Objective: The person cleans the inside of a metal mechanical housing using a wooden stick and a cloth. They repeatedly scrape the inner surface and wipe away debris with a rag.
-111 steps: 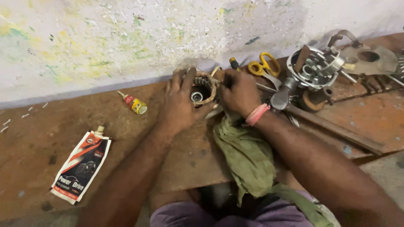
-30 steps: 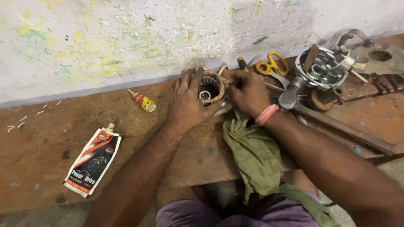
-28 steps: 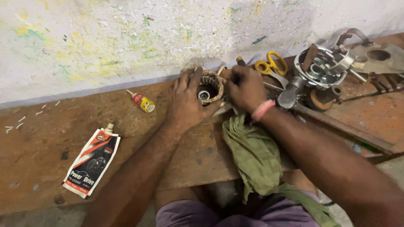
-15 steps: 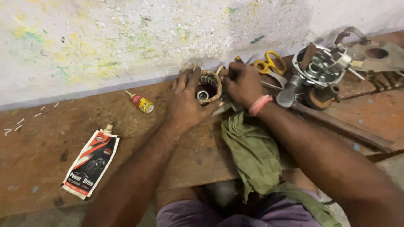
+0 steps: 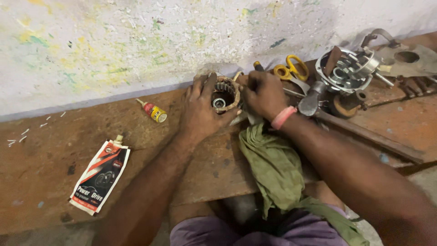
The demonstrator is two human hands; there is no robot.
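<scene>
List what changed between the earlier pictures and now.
Very little. The left hand stays clamped on the round stator part and the right hand keeps working at its rim; only small finger shifts show. The green rag, scissors, small glue bottle and flat tube lie where they were.

There is just the one view, from a camera on the person's head, tilted steeply down and forward over a rusty workbench (image 5: 54, 182) toward the paint-flecked wall (image 5: 136, 41) that fills the top of the frame. It sits close: both forearms run in from the bottom edge and meet just above the centre, where the left hand (image 5: 199, 109) and right hand (image 5: 264, 94) come together. The person's lap shows at the bottom centre, right under the lens.
</scene>
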